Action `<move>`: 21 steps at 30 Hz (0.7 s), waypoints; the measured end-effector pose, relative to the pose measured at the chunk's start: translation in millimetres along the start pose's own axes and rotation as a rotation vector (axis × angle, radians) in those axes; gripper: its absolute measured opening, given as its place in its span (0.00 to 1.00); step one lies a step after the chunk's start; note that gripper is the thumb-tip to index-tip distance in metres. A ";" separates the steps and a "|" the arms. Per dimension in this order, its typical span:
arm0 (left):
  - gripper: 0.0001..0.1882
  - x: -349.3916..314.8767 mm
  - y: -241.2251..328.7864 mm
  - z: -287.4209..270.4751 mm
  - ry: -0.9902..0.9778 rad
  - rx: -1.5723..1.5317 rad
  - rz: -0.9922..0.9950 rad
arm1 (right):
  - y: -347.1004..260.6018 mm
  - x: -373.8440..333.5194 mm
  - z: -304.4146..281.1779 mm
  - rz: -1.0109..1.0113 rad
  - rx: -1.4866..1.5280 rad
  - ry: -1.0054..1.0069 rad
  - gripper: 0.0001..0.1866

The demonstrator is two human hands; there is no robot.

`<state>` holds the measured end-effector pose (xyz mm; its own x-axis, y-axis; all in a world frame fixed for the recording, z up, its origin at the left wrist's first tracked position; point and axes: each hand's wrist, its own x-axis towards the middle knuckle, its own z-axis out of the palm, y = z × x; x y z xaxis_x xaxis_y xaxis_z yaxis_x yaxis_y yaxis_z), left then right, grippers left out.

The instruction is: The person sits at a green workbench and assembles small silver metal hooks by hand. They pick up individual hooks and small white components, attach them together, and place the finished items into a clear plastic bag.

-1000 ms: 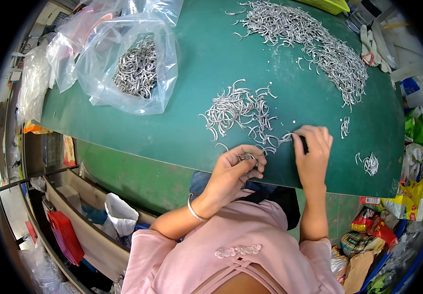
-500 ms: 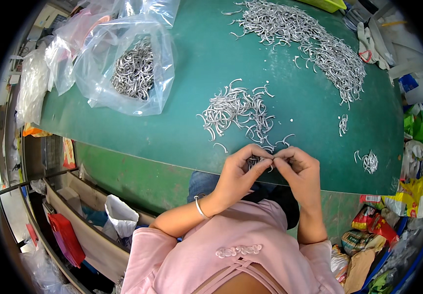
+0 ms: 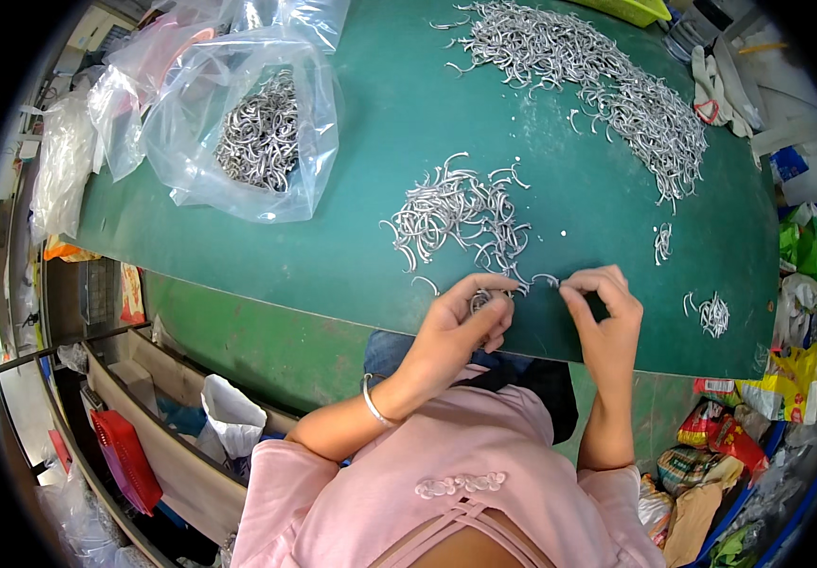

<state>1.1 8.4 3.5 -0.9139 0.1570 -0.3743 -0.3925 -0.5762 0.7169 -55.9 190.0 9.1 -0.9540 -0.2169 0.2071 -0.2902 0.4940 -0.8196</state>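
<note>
– The left hand [image 3: 470, 320] curls around a small bunch of silvery curved pieces [image 3: 480, 300] at the near edge of a green table [image 3: 333, 260], seen in the head view. What of the other?

– The right hand [image 3: 605, 308], just beside it, is narrow at the tips: thumb and forefinger close on one end of a single curved metal piece [image 3: 546, 279]. Its other fingers bend loosely toward the palm.

– And the rest of the metal?

– A loose middle pile [image 3: 461, 216] lies just beyond both hands, its nearest pieces close to the left fingertips. A far larger heap [image 3: 607, 85] sweeps across the far right of the table. Between that heap and the near right corner sit two little groups, a tiny cluster [image 3: 662, 243] and a rounder bundle [image 3: 714, 314].

– At the left?

– A clear plastic bag [image 3: 191, 166] stands open on the table, more curved pieces gathered inside it. Other clear bags crowd behind.

– The surroundings?

– Pale work gloves [image 3: 709, 90] rest by the right edge, and a yellow-green tray [image 3: 638, 9] shows at the top. The worker wears a pink top [image 3: 399, 473] and a bangle [image 3: 372, 401] on the left wrist.
</note>
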 end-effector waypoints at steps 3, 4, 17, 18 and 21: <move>0.09 0.7 0.2 8.3 -0.029 0.160 0.024 | -19.5 -12.7 5.5 0.102 0.251 -0.093 0.04; 0.09 1.9 -2.1 6.9 -0.045 0.175 0.017 | -22.8 -17.0 7.5 0.176 0.304 -0.137 0.04; 0.09 -3.2 3.4 -1.5 0.055 -0.026 0.029 | 12.8 -2.0 11.7 -0.159 -0.341 0.050 0.07; 0.09 -4.0 2.8 -6.4 0.025 -0.021 0.022 | 11.6 -3.4 11.4 -0.128 -0.273 0.060 0.06; 0.09 -4.0 -2.3 -11.2 -0.046 -0.022 0.025 | -2.4 -8.9 10.3 0.042 -0.029 0.057 0.05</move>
<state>6.9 0.1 -3.2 -0.9273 0.1789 -0.3288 -0.3679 -0.5976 0.7124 -46.0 182.1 3.7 -0.9680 -0.1474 0.2033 -0.2508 0.5259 -0.8127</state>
